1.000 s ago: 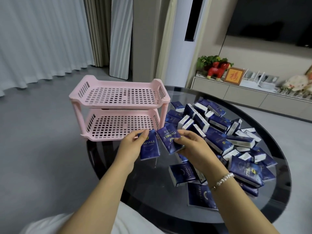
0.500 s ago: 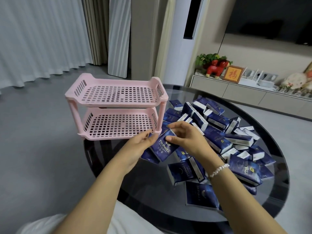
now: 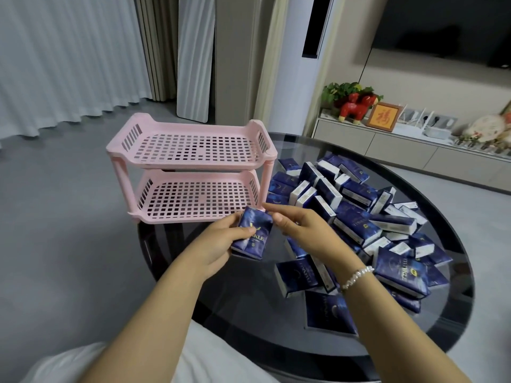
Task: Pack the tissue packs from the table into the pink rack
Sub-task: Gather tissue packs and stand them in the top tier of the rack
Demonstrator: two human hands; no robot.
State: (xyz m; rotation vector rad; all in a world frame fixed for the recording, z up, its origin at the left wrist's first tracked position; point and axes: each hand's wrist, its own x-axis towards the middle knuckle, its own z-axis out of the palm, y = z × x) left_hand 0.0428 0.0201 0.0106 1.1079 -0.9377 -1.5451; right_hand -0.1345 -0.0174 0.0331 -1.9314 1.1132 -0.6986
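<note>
Pink rack (image 3: 193, 167) shelves bare; left hand (image 3: 218, 244) grips tissue packs (image 3: 253, 234), right hand (image 3: 301, 230) loose.

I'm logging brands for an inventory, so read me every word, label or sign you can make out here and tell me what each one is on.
"KLE": gold letters on the tissue pack gripped in the left hand; the thumb hides the start of the word.
Gold lettering on the tissue pack near the right table edge: too blurred to read surely.
One gold character on the red framed picture on the cabinet: looks like "福".
Print on the other packs: too small.
</note>
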